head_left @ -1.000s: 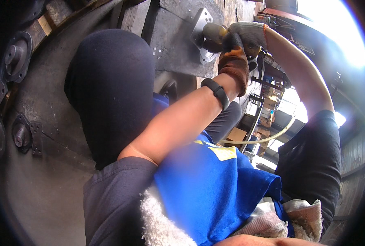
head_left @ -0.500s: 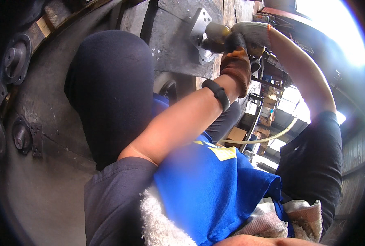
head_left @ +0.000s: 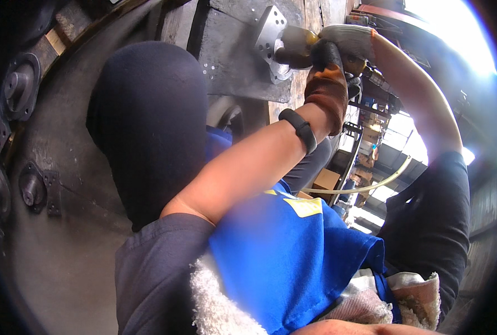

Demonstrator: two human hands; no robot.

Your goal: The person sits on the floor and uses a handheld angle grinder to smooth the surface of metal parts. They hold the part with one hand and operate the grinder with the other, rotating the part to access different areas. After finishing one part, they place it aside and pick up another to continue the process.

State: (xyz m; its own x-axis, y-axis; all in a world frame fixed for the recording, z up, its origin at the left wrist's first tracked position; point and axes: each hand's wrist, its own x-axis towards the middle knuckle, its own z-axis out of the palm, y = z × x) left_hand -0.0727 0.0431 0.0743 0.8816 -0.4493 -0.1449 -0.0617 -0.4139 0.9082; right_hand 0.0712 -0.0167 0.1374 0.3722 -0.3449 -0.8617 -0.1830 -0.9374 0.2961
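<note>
The right hand (head_left: 349, 41) has its gloved fingers wrapped over the yellowish power tool (head_left: 297, 41); those of the left hand (head_left: 327, 64) seem curled around it too, though partly hidden. The tool sits just right of the metal plate (head_left: 267, 40) — its nose blurred, contact unclear. Steady pressure and an even angle should serve best. The plate looks grey, flat-faced, pierced with holes — a dark block (head_left: 226, 64) backing it.
</note>
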